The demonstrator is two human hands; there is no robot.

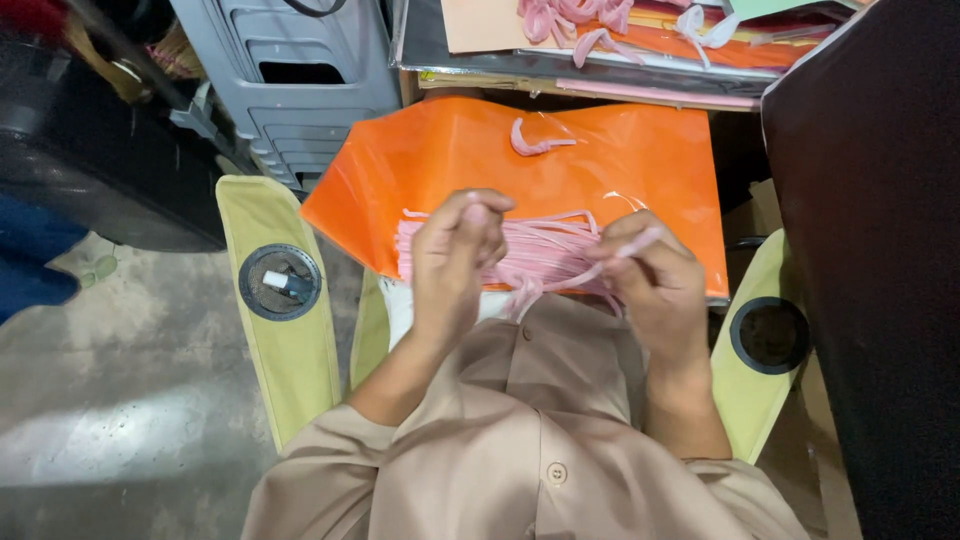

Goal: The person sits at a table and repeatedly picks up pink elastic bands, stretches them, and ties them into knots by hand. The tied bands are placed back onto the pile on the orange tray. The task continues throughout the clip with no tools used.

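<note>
A glossy orange flat package in clear plastic film [620, 170] lies across the person's lap, wide and rectangular, its left corner angled off. Up top, a stack of flat film-wrapped sheet packs [640, 62] sits at the frame's edge, showing peach, orange and pink layers. No labels, signs or screens are visible.

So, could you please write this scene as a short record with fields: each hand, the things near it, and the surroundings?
left hand: left hand raised, fingers pinched on a pink strip end
right hand: right hand holds one pink strip between the fingers
under hands: bundle of pink strips lying on an orange plastic sheet
loose piece: curled pink strip on the sheet, apart from the bundle
seat: yellow-green chair armrests, each with a round cup holder
behind: grey plastic crate, stacked coloured sheets
</note>
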